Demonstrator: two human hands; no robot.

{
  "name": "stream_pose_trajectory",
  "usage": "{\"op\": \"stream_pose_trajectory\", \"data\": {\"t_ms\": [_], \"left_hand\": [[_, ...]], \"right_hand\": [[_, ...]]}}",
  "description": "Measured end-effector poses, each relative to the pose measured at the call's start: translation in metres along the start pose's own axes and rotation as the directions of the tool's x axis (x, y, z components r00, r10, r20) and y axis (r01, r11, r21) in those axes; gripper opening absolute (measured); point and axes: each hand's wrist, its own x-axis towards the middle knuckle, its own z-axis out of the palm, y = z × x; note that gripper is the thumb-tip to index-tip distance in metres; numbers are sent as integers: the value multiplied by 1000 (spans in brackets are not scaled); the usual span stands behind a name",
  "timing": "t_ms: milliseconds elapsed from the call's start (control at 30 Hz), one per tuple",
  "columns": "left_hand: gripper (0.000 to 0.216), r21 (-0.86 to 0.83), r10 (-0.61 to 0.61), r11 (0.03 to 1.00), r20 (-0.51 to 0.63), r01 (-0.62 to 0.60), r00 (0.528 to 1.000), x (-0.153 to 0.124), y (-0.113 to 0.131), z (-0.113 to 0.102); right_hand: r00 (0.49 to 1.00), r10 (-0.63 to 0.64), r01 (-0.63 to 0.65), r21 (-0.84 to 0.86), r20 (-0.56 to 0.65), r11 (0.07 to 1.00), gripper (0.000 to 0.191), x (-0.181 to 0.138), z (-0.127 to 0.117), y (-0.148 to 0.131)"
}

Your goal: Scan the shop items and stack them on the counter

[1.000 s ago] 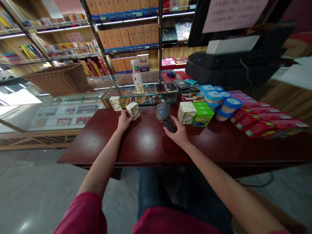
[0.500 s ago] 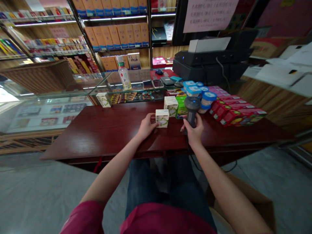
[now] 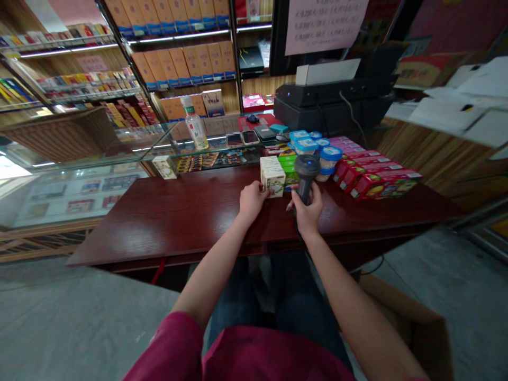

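Observation:
My left hand (image 3: 253, 201) has its fingers closed on the left side of a small white-and-green box (image 3: 276, 185). This box stands at the near end of a row of like boxes (image 3: 270, 162) on the dark red table. In my right hand (image 3: 309, 209) is a dark grey barcode scanner (image 3: 307, 172), held upright by its handle with the head on top. Behind the scanner stand green packs (image 3: 289, 168), partly hidden, and several blue-lidded tubs (image 3: 330, 157). Another white-and-green box (image 3: 165, 167) stands alone at the table's back left.
Red boxes (image 3: 369, 180) are lined up at the table's right. A glass counter behind holds a bottle (image 3: 195, 127) and two phones (image 3: 250, 137). A black printer-like machine (image 3: 333, 103) sits at the back right. An open carton (image 3: 408, 317) is on the floor.
My left hand has moved right and forward with the white-and-green box, bringing it against the row. The scanner stays in my right hand. The camera view has shifted slightly.

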Motion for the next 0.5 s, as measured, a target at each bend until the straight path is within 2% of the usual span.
{"op": "stream_pose_trajectory", "data": {"t_ms": [133,233,300,400,467,500], "left_hand": [[24,6,24,1000,34,-24,999,1,-1,-4],[26,-17,90,996,24,-90,996,2,-20,-18],[26,10,90,996,-30,-90,995,5,-45,-35],[26,62,24,998,-132,-16,991,13,-99,-71],[22,84,-34,995,-244,56,969,20,-140,-100],[21,94,-63,991,-335,100,940,25,-160,-114]], "right_hand": [[996,23,-23,-4,85,1000,69,-8,8,-11],[974,48,-59,43,222,997,60,-9,25,-18],[944,65,-100,93,324,991,55,-7,45,-19],[886,84,-179,169,456,969,57,-3,83,-15],[830,103,-254,207,548,945,58,-1,111,-11],[792,113,-294,214,600,931,57,0,124,-8]]}}
